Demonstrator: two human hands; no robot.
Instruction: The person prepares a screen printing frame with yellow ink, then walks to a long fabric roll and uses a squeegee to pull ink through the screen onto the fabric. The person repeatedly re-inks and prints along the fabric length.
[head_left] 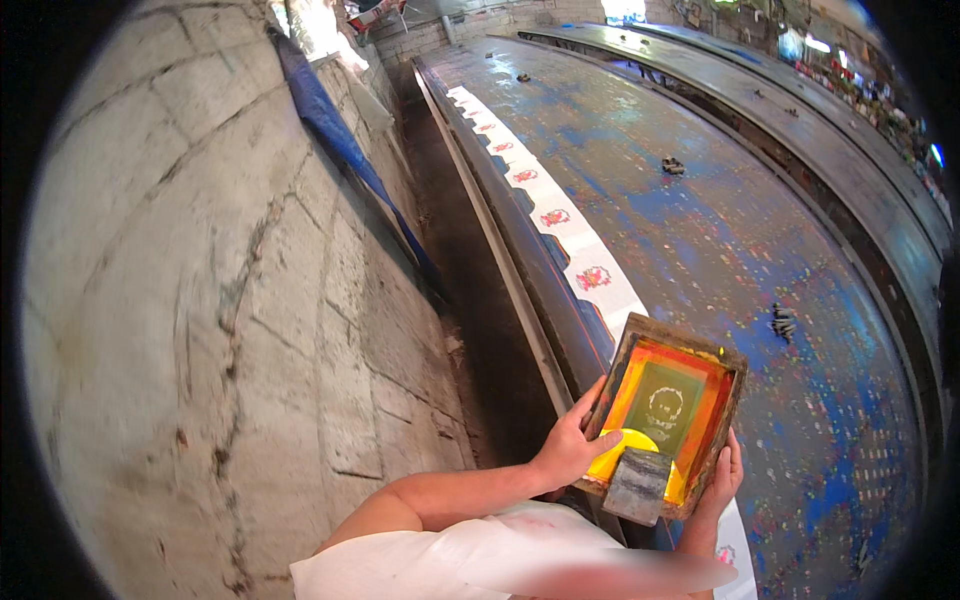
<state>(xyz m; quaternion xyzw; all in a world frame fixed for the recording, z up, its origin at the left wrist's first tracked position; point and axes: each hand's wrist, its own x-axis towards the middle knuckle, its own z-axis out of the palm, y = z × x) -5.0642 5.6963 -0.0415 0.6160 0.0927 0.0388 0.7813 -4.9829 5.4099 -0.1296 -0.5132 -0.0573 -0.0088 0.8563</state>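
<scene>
Both my hands grip a wooden-framed printing screen (741,372) tilted over the near left edge of a long table. My left hand (572,448) closes on its left side, the thumb lying over the rim beside yellow ink (628,442). On the right side, the fingers of my right hand (722,482) wrap the frame's edge. Inside, an olive mesh panel (680,392) with a pale round design is bordered by orange and yellow. A grey, ink-stained squeegee block (637,490) rests at the frame's near end. Under and beyond the screen runs a white fabric strip (572,240) with repeated pink-red prints.
The long table (700,250) is spattered with blue and other colours. Small dark objects (782,323) sit on it. More long tables (800,120) stand to the right. At left, a narrow gap (470,280) separates the table from a block wall (200,300) with a hanging blue cloth (340,140).
</scene>
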